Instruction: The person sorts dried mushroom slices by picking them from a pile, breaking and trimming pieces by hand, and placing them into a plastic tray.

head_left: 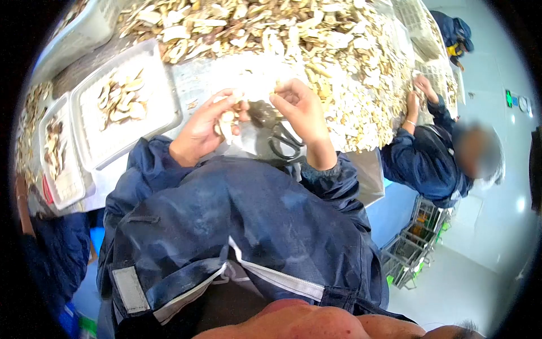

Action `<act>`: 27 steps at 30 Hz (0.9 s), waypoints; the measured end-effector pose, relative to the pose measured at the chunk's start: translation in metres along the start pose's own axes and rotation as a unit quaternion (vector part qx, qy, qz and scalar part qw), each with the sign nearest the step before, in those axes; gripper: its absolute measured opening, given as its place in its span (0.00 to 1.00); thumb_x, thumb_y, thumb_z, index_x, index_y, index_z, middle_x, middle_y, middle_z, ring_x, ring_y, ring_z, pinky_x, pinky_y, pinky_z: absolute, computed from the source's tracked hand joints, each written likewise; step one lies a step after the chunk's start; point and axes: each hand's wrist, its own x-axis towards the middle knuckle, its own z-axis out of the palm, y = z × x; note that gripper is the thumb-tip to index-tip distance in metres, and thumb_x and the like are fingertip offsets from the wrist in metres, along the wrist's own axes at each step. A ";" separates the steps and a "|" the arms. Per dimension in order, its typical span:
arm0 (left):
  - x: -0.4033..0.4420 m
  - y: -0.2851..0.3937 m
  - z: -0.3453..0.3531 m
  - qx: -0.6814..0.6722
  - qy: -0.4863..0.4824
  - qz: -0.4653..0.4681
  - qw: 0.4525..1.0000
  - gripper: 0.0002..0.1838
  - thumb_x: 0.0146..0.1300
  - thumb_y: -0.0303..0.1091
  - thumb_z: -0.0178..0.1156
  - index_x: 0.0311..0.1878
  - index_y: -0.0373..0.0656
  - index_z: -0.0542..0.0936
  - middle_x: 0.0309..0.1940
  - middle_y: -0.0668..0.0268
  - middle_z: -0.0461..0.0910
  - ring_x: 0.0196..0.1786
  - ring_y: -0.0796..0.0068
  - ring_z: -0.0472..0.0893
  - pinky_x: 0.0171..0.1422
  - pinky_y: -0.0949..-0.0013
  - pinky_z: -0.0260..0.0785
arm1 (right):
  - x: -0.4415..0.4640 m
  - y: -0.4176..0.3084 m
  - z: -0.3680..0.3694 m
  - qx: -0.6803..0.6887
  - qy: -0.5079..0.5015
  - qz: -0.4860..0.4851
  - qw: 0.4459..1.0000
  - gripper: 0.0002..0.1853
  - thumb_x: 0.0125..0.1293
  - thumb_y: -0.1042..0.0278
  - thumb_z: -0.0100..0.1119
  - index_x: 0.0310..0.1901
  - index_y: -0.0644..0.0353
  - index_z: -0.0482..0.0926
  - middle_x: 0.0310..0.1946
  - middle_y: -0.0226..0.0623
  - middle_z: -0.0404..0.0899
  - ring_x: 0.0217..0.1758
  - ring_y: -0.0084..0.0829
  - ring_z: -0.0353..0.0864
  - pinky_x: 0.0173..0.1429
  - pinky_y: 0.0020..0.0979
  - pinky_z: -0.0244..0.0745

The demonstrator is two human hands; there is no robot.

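Note:
Pale mushroom slices (227,124) are in my left hand (204,129), its fingers curled round them over the table. My right hand (304,113) is just to the right, thumb and index finger pressed together. Whatever lies between those fingertips is washed out by glare. Below the right hand lies a pair of scissors with black loop handles (285,142); neither hand touches them. A small dark patch (262,114) sits on the table between my hands, too blurred to name.
A wide heap of mushroom slices (248,28) covers the far table. At left stand a white tray (90,144) with slices and a smaller tray (70,189). A co-worker (429,158) reaches in from the right; another person's sleeve (56,254) shows at left. Metal racks (415,243) stand lower right.

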 end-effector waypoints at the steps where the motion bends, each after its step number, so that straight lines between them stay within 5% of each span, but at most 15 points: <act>1: 0.001 -0.001 -0.003 0.004 -0.012 0.007 1.000 0.15 0.76 0.38 0.54 0.60 0.42 0.73 0.44 0.62 0.81 0.43 0.73 0.81 0.34 0.74 0.75 | -0.005 0.004 -0.006 -0.138 0.061 -0.045 0.988 0.11 0.63 0.73 0.68 0.44 0.64 0.79 0.37 0.39 0.82 0.33 0.32 0.81 0.37 0.31 0.75; 3: 0.002 -0.001 -0.006 -0.001 -0.017 0.009 1.000 0.15 0.76 0.38 0.54 0.60 0.42 0.74 0.44 0.63 0.80 0.43 0.73 0.81 0.33 0.74 0.75 | -0.015 0.022 -0.017 -0.320 0.156 -0.146 0.923 0.16 0.58 0.72 0.69 0.48 0.61 0.78 0.43 0.46 0.77 0.38 0.48 0.80 0.43 0.42 0.75; 4: 0.001 -0.001 -0.005 0.000 -0.010 0.008 1.000 0.15 0.76 0.38 0.54 0.59 0.42 0.75 0.44 0.63 0.80 0.43 0.73 0.80 0.33 0.74 0.74 | -0.022 0.034 -0.021 -0.323 0.157 -0.165 0.919 0.16 0.58 0.70 0.69 0.48 0.59 0.79 0.44 0.43 0.78 0.52 0.45 0.77 0.53 0.44 0.71; 9: 0.000 0.000 -0.003 -0.015 -0.026 0.001 1.000 0.11 0.74 0.36 0.56 0.55 0.43 0.75 0.44 0.61 0.81 0.42 0.71 0.82 0.34 0.73 0.76 | -0.046 0.058 -0.027 -0.449 0.204 -0.134 0.860 0.20 0.63 0.56 0.67 0.55 0.54 0.80 0.57 0.39 0.77 0.65 0.44 0.69 0.67 0.51 0.58; 22: -0.001 0.000 -0.004 -0.024 -0.032 0.001 0.999 0.10 0.73 0.32 0.55 0.54 0.43 0.74 0.44 0.59 0.81 0.43 0.68 0.81 0.34 0.70 0.75 | -0.101 0.171 -0.121 -0.491 0.353 -0.039 0.796 0.17 0.71 0.54 0.57 0.50 0.59 0.80 0.53 0.42 0.80 0.59 0.40 0.74 0.66 0.48 0.61; 26: 0.000 -0.001 -0.007 -0.019 -0.018 0.001 1.000 0.11 0.73 0.32 0.54 0.55 0.43 0.74 0.44 0.59 0.81 0.42 0.67 0.81 0.34 0.70 0.75 | -0.105 0.145 -0.142 -0.551 0.400 -0.021 0.732 0.15 0.65 0.64 0.62 0.50 0.61 0.80 0.51 0.47 0.80 0.57 0.46 0.76 0.64 0.47 0.65; 27: 0.001 -0.002 -0.007 -0.014 -0.027 0.003 1.000 0.12 0.73 0.33 0.54 0.56 0.43 0.74 0.44 0.60 0.80 0.42 0.69 0.80 0.33 0.71 0.75 | -0.094 0.133 -0.142 -0.515 0.398 -0.046 0.758 0.15 0.65 0.64 0.63 0.50 0.61 0.80 0.52 0.47 0.80 0.57 0.46 0.76 0.64 0.46 0.65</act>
